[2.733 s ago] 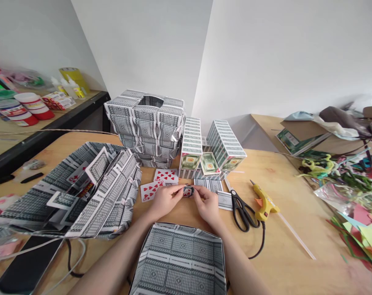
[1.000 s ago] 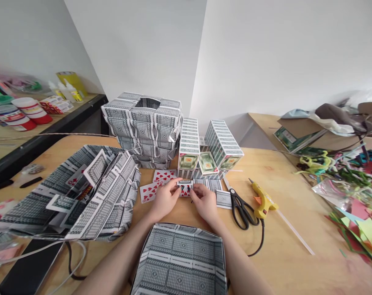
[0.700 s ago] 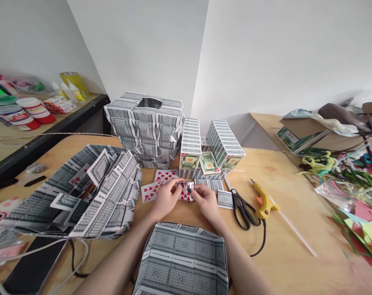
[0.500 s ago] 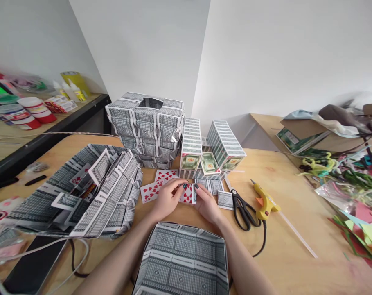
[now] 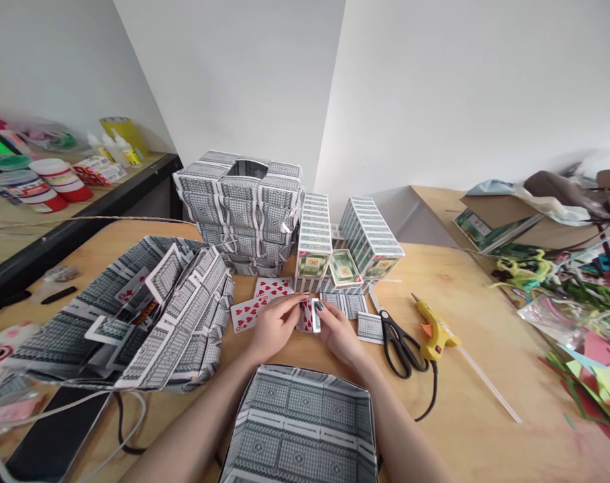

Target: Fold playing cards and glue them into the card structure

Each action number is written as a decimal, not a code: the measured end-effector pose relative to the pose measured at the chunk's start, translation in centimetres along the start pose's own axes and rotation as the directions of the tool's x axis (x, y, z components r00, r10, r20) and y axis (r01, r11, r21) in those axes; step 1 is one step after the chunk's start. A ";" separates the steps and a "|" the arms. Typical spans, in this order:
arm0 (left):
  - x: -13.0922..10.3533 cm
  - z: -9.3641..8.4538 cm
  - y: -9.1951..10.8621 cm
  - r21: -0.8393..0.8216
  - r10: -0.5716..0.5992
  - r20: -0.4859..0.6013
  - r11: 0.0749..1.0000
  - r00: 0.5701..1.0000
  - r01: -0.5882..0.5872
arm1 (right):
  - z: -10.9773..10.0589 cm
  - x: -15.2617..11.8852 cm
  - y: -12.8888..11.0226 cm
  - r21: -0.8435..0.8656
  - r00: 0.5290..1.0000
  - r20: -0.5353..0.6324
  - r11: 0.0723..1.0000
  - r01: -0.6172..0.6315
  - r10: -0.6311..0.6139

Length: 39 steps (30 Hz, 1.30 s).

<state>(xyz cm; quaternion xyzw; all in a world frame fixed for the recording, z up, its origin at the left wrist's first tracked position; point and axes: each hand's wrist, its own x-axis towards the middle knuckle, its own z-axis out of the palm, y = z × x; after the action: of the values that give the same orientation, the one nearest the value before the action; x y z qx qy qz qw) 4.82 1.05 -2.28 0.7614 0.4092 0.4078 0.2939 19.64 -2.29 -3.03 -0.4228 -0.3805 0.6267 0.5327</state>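
Between my two hands is a playing card (image 5: pixel 307 316), red hearts showing, its right edge folded up so a strip of the patterned back shows. My left hand (image 5: pixel 277 325) is closed on its left part. My right hand (image 5: pixel 339 330) pinches the folded edge with thumb and fingers. Two more heart cards (image 5: pixel 248 314) lie face up beside my left hand. Several face-down cards (image 5: pixel 370 327) lie right of my right hand. Close to me, between my forearms, sits an open tray made of joined cards (image 5: pixel 297 422).
Black scissors (image 5: pixel 401 345) and a yellow glue gun (image 5: pixel 434 329) with a glue stick lie to the right. Card boxes (image 5: pixel 312 248) are stacked behind. A card-covered bin (image 5: pixel 239 208) and a card-filled basket (image 5: pixel 184 322) stand left. Paper scraps (image 5: pixel 594 376) lie far right.
The right edge of the card has been bent further upward, showing more of its back and less of its face. My hands have shifted only slightly.
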 end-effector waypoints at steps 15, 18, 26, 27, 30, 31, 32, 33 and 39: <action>0.1 0.1 -0.3 0.059 -0.068 -0.293 0.994 0.954 0.089 | -0.5 0.0 -0.2 0.323 0.986 0.065 0.932 -0.164 0.152; 0.0 0.1 -0.4 0.073 -0.037 -0.309 0.995 0.950 0.063 | -0.6 0.0 -0.2 0.367 0.980 0.105 0.910 -0.194 0.166; 0.0 -0.1 -0.4 0.106 0.005 -0.309 0.994 0.951 0.029 | -0.5 -0.1 -0.3 0.392 0.979 0.120 0.898 -0.201 0.167; 0.0 -0.1 -0.4 0.108 0.014 -0.284 0.994 0.959 0.017 | -0.5 0.0 -0.3 0.394 0.979 0.117 0.897 -0.200 0.167; -0.1 -0.2 0.0 0.102 0.053 -0.169 0.994 0.984 -0.036 | -0.5 0.1 -0.3 0.402 0.980 0.115 0.894 -0.198 0.165; -0.1 -0.2 0.1 0.098 0.068 -0.135 0.994 0.989 -0.055 | -0.5 0.1 -0.3 0.402 0.980 0.111 0.895 -0.194 0.163; -0.2 -0.2 0.2 0.097 0.081 -0.107 0.993 0.991 -0.071 | -0.5 0.2 -0.3 0.400 0.981 0.104 0.897 -0.190 0.161; -0.2 -0.2 0.3 0.099 0.089 -0.090 0.992 0.992 -0.080 | -0.5 0.2 -0.3 0.398 0.983 0.096 0.899 -0.183 0.158; -0.1 -0.4 0.6 0.067 0.054 -0.127 0.997 0.990 -0.046 | -0.3 0.2 -0.4 0.398 0.985 0.088 0.901 -0.173 0.150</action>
<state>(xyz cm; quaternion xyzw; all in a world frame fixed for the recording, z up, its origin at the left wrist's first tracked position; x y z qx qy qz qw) 4.64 0.75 -1.63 0.7525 0.4211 0.4501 0.2320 20.05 -2.04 -2.78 -0.3165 -0.2210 0.7450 0.5440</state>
